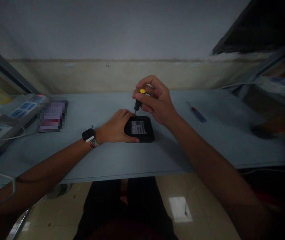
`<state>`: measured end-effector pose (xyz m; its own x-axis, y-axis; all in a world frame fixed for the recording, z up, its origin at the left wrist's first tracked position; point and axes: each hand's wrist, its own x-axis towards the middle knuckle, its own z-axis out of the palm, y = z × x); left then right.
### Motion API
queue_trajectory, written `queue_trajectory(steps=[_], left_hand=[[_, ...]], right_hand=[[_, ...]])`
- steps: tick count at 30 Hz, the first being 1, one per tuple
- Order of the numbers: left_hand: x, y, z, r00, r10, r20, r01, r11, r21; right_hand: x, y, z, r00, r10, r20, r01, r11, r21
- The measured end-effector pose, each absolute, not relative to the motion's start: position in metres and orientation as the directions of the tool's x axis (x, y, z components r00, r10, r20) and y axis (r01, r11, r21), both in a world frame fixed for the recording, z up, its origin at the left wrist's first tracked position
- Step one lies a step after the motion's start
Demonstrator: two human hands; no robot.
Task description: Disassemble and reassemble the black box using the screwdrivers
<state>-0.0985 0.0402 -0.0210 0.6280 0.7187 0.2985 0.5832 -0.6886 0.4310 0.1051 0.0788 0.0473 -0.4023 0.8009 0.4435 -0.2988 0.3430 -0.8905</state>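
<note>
A black box-shaped device [146, 128] with rounded corners and a white printed label lies on the blue-grey table. My left hand [116, 126] grips its left side, thumb along the near edge and fingers at the far edge. In my right hand [156, 100] is a screwdriver [137, 105] with a dark handle and a yellow cap, pinched between the fingers. It stands nearly upright, and its tip meets the device's far left corner. Whether the tip sits in a screw is too small to tell.
A second screwdriver [198, 115] lies on the table [122, 163] to the right. At the left are a phone [52, 115], a white box [22, 111] with blue labels, and loose cables. A wall runs along the back; dark clutter [269, 126] is at the right.
</note>
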Motion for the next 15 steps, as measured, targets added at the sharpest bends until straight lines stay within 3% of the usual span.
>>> queue_trajectory(steps=[4, 15], left_hand=[[-0.0979, 0.0397, -0.0195, 0.624, 0.725, 0.291, 0.593, -0.682, 0.427], [-0.0978, 0.0388, -0.0182, 0.627, 0.722, 0.292, 0.579, -0.683, 0.445]], right_hand=[[0.1059, 0.0814, 0.0462, -0.466, 0.763, 0.447, -0.323, 0.324, -0.889], [0.1063, 0.0805, 0.0454, -0.381, 0.803, 0.457, -0.299, 0.361, -0.883]])
